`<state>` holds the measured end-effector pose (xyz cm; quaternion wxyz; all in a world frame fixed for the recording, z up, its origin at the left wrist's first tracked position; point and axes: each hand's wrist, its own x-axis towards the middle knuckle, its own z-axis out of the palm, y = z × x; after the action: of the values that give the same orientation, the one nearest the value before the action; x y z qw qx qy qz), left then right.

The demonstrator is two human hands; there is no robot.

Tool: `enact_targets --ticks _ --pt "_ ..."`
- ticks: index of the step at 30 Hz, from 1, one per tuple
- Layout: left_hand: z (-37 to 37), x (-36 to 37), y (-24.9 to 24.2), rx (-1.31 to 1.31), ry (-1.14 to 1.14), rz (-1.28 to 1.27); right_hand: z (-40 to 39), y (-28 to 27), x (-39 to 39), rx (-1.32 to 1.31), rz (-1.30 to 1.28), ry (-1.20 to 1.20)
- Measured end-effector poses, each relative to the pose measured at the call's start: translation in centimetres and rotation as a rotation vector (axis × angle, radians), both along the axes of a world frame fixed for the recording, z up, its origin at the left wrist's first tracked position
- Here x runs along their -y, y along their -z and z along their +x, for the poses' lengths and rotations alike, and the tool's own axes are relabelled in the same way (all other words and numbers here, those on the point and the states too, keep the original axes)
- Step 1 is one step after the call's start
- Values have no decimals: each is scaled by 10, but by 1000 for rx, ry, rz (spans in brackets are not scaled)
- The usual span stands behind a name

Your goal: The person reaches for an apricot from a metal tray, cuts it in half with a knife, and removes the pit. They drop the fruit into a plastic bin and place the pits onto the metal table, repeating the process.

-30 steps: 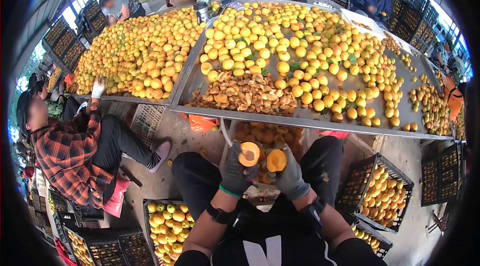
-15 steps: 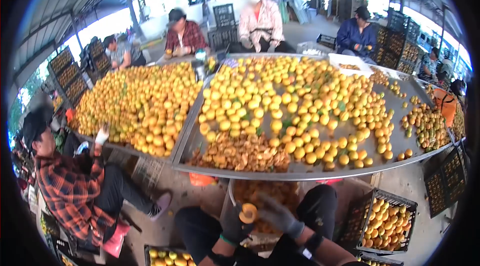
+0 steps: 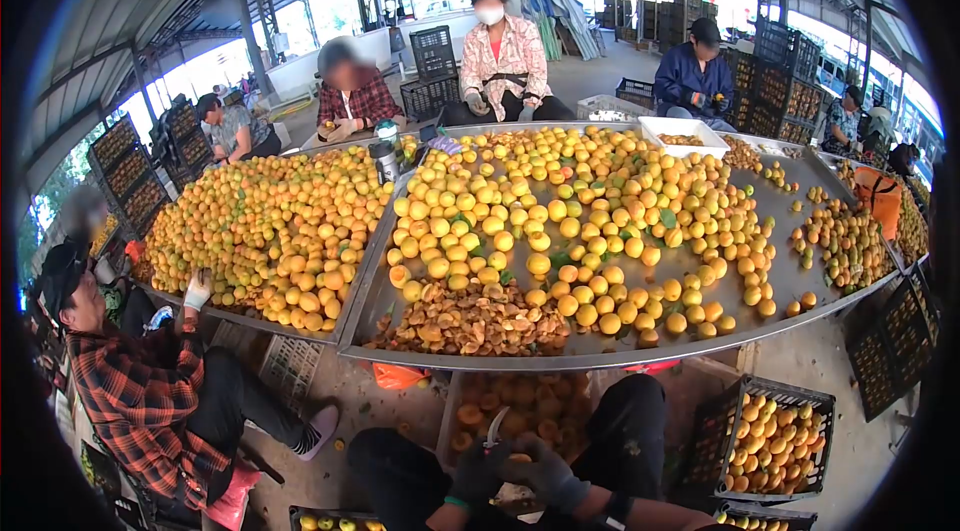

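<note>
head view: your gloved left hand (image 3: 478,474) and right hand (image 3: 545,471) met low between your knees, clamped together on an apricot (image 3: 517,458) with a small knife (image 3: 495,427) upright above; the crate of halves (image 3: 505,401) lay just ahead, under the table (image 3: 600,359).

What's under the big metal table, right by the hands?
A crate of cut orange fruit halves sits under the table. The left hand and right hand, both gloved, cover its near end, so that part is hidden.
</note>
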<state>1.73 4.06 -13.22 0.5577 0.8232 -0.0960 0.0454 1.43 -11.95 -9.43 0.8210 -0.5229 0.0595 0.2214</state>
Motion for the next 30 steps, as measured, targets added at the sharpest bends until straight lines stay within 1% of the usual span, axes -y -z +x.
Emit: enact_targets --ticks 1,2,3,4,5,6,7,8,9,10,11,12,13,15,16,18,19,21,22,24,25,26,27,28,29,30 --pt "-2 0 -12 -1 -5 1 -2 2 4 -316 226 21" --pt "-3 0 -23 -77 11 55 -4 5 14 -316 225 16" --pt "-5 1 -33 -153 26 109 -7 9 27 409 -375 -51" --pt "-8 0 -39 -155 20 107 -8 11 38 1141 -968 -116" --pt "-11 -1 -45 -136 3 35 -12 10 44 1142 -966 -121" --pt "-13 -3 -56 -117 -11 -36 -17 7 49 969 -961 -131" --pt "-15 -5 -68 -119 -10 -36 -21 6 53 795 -953 -139" --pt "-15 -6 -89 -276 -7 -334 -21 7 55 793 -954 -138" --pt "-15 -6 -107 -434 -5 -632 -21 10 56 606 -732 -316" --pt "-14 -6 -120 -437 -6 -632 -20 12 57 414 -505 -482" --pt "-13 -6 -132 -488 9 -706 -19 8 57 220 -273 -637" --pt "-14 -6 -137 -539 23 -779 -22 -10 47 810 -387 -663" --pt "-15 -5 -134 -540 18 -780 -26 -1 39 808 -384 -667" --pt "-14 0 -119 -459 115 -839 -35 25 27 -210 218 -598" --pt "-16 1 -115 -460 108 -841 -34 5 23 -214 219 -603" --pt "-21 2 -106 -460 138 -1141 -29 -38 19 -254 436 -750" --pt "-22 -1 -100 -465 126 -1144 -32 -37 14 -266 440 -755" --pt "-21 -6 -98 -449 201 -1118 -34 -36 9 -125 218 -662" --pt "-22 -3 -98 -453 196 -1120 -30 -40 11 -132 219 -663" --pt "-15 13 -132 -378 -94 -863 -19 -53 15 -143 -110 -659" --pt "-11 10 -129 -389 -102 -865 -19 -46 14 -155 -107 -663" --pt "-4 2 -118 -379 -56 -936 -16 -34 12 173 -282 -598" --pt "-2 -3 -119 -373 -15 -1008 -18 -33 8 496 -447 -522" --pt "1 -7 -120 -328 -70 -1075 -15 -34 13 242 -109 -399" --pt "7 -10 -128 -292 -132 -1138 -2 -51 17 -29 218 -255" --pt "13 -17 -136 -220 -125 -1180 11 -80 19 9 192 -215"
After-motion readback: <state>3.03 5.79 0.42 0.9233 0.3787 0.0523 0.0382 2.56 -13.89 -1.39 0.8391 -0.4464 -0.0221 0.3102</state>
